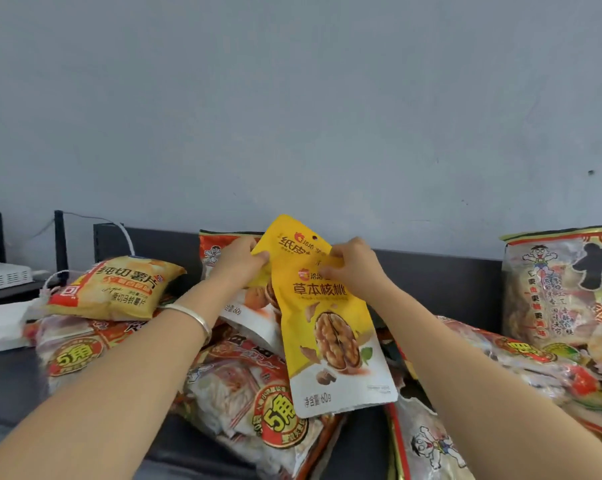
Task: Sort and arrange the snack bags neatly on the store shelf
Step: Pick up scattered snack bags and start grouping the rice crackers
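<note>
Walnut pouches, yellow, two. Front pouch (330, 341): top edge pinched by right hand (353, 268). Rear pouch (292, 239): pinched by left hand (238, 261). Both held above heaped rice-cracker multipacks (251, 403) on dark shelf (8, 393). Probably light, slick, floppy film; grip sealed top. Potato-chip bag (119, 289) lies left.

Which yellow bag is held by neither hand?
The puffy chip bag lying on red bags at left; the front walnut pouch and rear walnut pouch are gripped.
</note>
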Tool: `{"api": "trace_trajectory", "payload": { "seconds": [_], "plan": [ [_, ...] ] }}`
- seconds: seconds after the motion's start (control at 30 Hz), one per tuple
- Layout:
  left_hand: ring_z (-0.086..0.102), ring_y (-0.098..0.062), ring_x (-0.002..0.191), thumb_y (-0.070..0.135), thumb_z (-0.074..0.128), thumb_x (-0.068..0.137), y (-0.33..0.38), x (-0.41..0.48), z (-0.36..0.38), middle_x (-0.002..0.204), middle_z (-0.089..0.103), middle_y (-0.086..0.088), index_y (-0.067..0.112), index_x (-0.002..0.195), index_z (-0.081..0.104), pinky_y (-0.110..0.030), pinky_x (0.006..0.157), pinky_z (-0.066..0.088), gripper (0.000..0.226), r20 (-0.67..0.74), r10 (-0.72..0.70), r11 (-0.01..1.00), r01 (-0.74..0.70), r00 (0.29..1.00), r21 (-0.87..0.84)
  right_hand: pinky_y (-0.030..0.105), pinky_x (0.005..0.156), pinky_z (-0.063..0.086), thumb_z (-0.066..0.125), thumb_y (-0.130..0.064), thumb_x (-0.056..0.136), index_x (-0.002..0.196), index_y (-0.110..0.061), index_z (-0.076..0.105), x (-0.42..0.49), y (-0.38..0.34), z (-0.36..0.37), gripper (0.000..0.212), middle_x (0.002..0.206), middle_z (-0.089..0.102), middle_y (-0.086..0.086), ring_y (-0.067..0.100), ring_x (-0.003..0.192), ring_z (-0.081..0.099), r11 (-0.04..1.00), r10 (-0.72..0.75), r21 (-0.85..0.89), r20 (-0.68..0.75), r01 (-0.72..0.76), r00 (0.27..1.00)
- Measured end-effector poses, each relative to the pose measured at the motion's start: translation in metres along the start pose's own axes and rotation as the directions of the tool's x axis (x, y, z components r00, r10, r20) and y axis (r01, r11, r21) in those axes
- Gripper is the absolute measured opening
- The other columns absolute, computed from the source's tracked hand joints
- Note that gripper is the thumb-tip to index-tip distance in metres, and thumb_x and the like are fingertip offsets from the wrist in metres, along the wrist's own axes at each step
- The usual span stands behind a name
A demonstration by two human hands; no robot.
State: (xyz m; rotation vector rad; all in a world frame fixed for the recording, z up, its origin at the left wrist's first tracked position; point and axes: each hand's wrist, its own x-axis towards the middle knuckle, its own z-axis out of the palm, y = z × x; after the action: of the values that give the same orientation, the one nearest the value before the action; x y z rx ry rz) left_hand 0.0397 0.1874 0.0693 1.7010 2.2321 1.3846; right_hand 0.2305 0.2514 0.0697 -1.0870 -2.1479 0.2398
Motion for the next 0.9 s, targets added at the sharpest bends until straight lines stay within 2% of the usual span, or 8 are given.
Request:
{"api": "trace_trajectory", "payload": {
  "seconds": [0.1,0.2,0.33,0.4,0.53,0.7,0.83,0.9],
  "plan": [
    [0.049,-0.02,0.079,0.027,0.045,0.098,-0.012,-0.026,-0.016,0.077,0.044,0.001,0.013,0.091,0.053,-0.03,0.065,0.03,0.018,0.022,-0.05,0.951,0.055,0.998,-0.303,0.036,0.081,0.047,0.068,-0.029,0.086,0.119,-0.013,0.064,-0.008,-0.033,0.019,0.036,0.125,0.043,0.008,0.031,0.106,0.053,0.999,0.0,-0.039,-0.079,-0.003,0.997],
    [0.052,-0.006,0.08,0.034,0.053,0.094,-0.023,-0.048,-0.027,0.087,0.057,0.011,0.021,0.089,0.059,-0.027,0.068,0.039,0.015,0.122,-0.069,0.775,0.13,0.99,-0.618,0.036,0.08,0.049,0.067,-0.028,0.087,0.114,-0.014,0.065,-0.017,-0.055,0.032,0.03,0.126,0.043,0.005,0.031,0.107,0.053,0.999,0.012,-0.031,-0.17,-0.017,0.985],
    [0.064,-0.027,0.093,0.017,0.067,0.085,-0.041,-0.051,-0.024,0.098,0.071,-0.007,0.027,0.08,0.067,-0.043,0.084,0.053,0.011,0.043,-0.087,0.778,0.095,0.995,-0.622,0.034,0.076,0.048,0.066,-0.025,0.087,0.113,-0.014,0.062,-0.026,-0.067,0.034,0.029,0.123,0.046,0.004,0.024,0.097,0.055,0.997,0.031,0.073,-0.248,-0.014,0.968],
    [0.063,-0.03,0.095,0.015,0.066,0.085,-0.045,-0.048,-0.021,0.097,0.071,-0.006,0.029,0.077,0.066,-0.05,0.088,0.051,0.016,-0.024,-0.12,0.802,0.082,0.993,-0.592,0.038,0.081,0.051,0.067,-0.029,0.086,0.122,-0.018,0.052,-0.032,-0.061,0.029,0.04,0.122,0.05,0.006,0.022,0.095,0.056,0.965,0.162,0.24,-0.244,-0.102,0.956],
    [0.061,-0.031,0.098,0.026,0.064,0.083,-0.056,-0.049,-0.01,0.101,0.068,-0.004,0.031,0.081,0.063,-0.051,0.088,0.049,0.005,-0.123,-0.121,0.833,0.033,0.985,-0.553,0.041,0.087,0.054,0.069,-0.042,0.084,0.132,-0.018,0.043,-0.058,-0.034,0.019,0.06,0.124,0.056,0.009,0.027,0.104,0.061,0.813,0.453,0.402,0.02,-0.422,0.891],
    [0.059,-0.03,0.094,0.023,0.059,0.089,-0.055,-0.061,0.001,0.1,0.066,-0.006,0.019,0.088,0.063,-0.045,0.086,0.048,0.006,-0.211,-0.195,0.83,0.046,0.958,-0.555,0.035,0.073,0.06,0.069,-0.034,0.086,0.105,-0.009,0.063,-0.094,-0.023,0.013,0.032,0.103,0.072,0.012,0.025,0.086,0.071,0.714,0.416,0.381,0.445,-0.588,0.793],
    [0.059,-0.029,0.094,0.016,0.054,0.092,-0.041,-0.068,0.006,0.101,0.063,-0.007,0.012,0.095,0.061,-0.043,0.084,0.048,0.008,-0.152,-0.21,0.712,0.044,0.966,-0.701,0.039,0.08,0.057,0.062,-0.018,0.092,0.108,-0.004,0.06,-0.103,-0.02,0.014,0.021,0.11,0.068,0.017,0.029,0.094,0.068,0.692,0.402,0.484,0.357,-0.535,0.843],
    [0.061,-0.032,0.094,0.019,0.053,0.091,-0.033,-0.071,0.007,0.099,0.066,-0.006,0.016,0.091,0.063,-0.05,0.085,0.051,0.01,-0.103,-0.195,0.653,0.051,0.975,-0.756,0.03,0.07,0.056,0.06,-0.016,0.094,0.106,-0.005,0.06,-0.106,-0.021,0.01,0.016,0.103,0.069,0.012,0.021,0.086,0.067,0.736,0.375,0.485,0.287,-0.471,0.881]
  ]
}}
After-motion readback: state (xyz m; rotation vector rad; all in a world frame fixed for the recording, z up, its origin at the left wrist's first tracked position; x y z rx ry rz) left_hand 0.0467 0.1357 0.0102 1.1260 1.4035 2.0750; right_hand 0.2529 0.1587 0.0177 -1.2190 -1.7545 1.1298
